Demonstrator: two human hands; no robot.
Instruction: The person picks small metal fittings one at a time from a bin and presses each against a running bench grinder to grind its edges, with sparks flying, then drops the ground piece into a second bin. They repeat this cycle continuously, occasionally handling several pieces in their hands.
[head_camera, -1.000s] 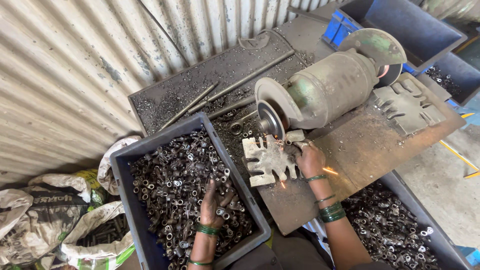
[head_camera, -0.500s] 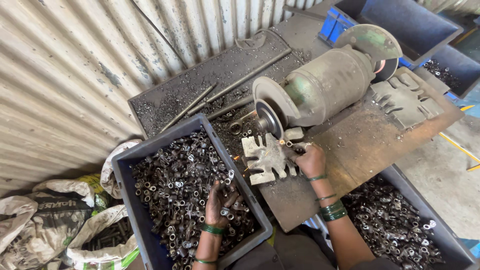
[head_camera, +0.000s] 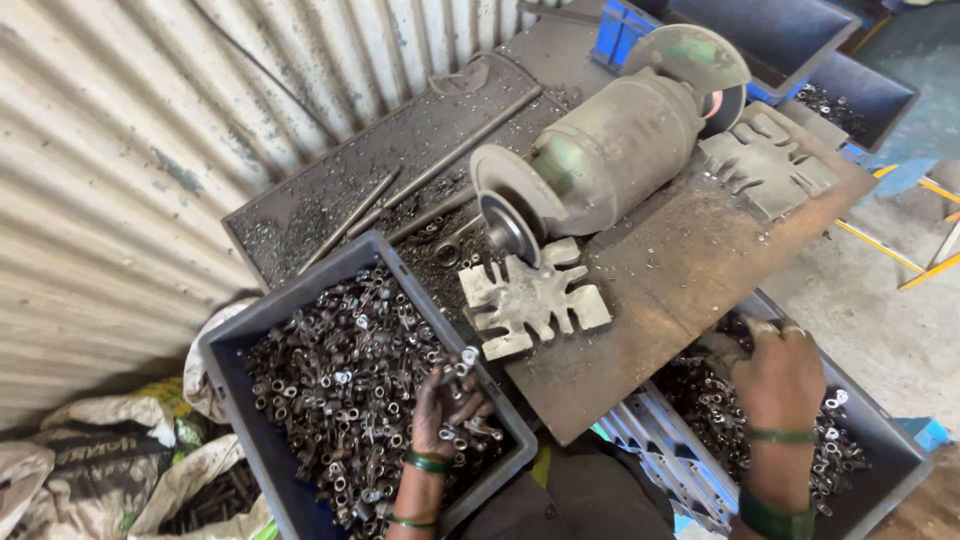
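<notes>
Corrugated metal sheeting fills the upper left of the frame, and a rusty steel workbench runs diagonally below it. A bench grinder is mounted on the bench, with a slotted metal guide plate set just below its near wheel.

At lower left, a dark plastic crate is heaped with small metal parts. The left hand is laid on the heap near the crate's right wall, wrist bent downward, with green bangles worn above it. Its fingers are curled around a small clutch of the parts, one pale ring-shaped piece being seen at the fingertips.

The parts are judged to be stiff, hard and light singly, probably oily or gritty, so they are best pinched by their outer edges or scooped several at a time.

At lower right, the right hand is lowered palm-down into a second crate of similar parts; its fingers are bent downward, though whether anything is gripped cannot be told, since the back of the hand hides them.
</notes>
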